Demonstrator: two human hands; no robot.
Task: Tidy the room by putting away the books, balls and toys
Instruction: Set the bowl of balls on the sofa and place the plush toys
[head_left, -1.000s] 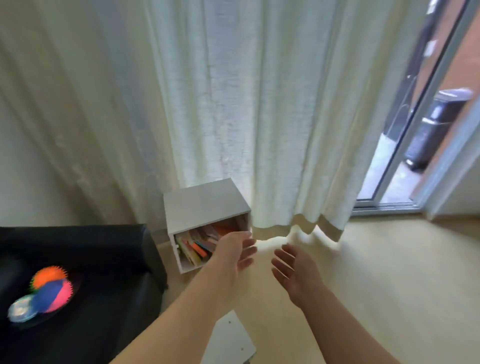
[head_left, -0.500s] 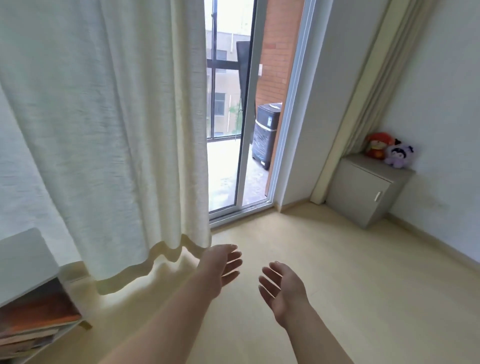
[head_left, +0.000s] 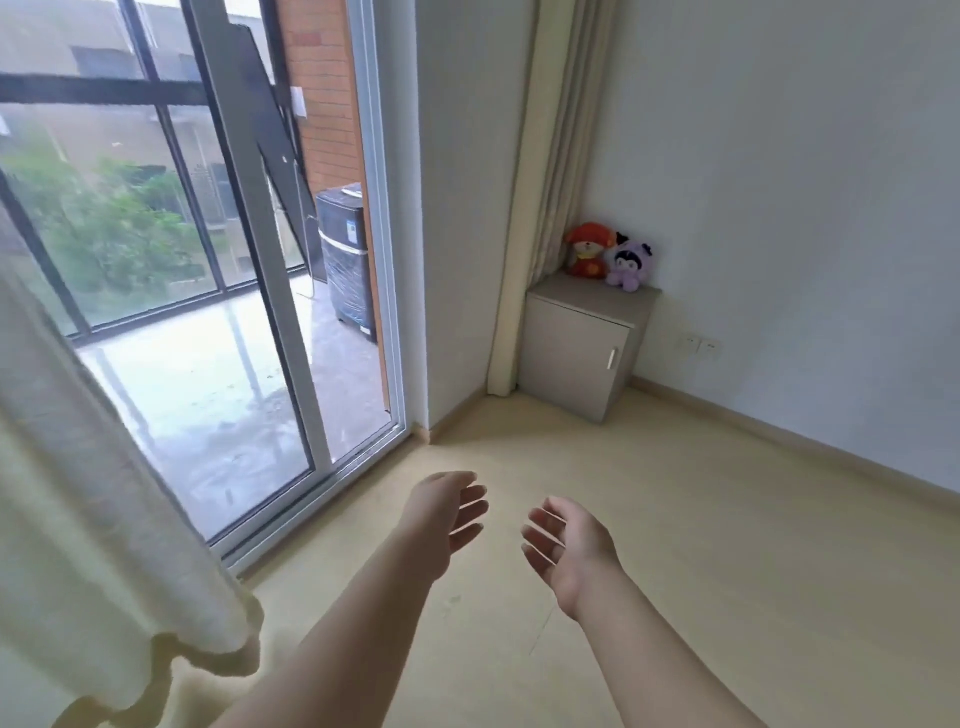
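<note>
Red plush (head_left: 587, 249) & purple plush (head_left: 629, 265) on corner cabinet (head_left: 571, 358); curtain (head_left: 78, 519) at L.

I see left grip (head_left: 442, 519) and right grip (head_left: 567, 552) empty over the floor (head_left: 737, 545), red plush toy (head_left: 587, 250) and purple plush toy (head_left: 628, 266) (side by side) atop the corner cabinet (head_left: 571, 358).

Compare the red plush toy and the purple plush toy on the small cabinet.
The red plush toy is red with a pale face; the purple plush toy is lilac with dark hair. The red one sits further back, the purple one nearer the front edge. Both sit upright on the cabinet, side by side.
</note>
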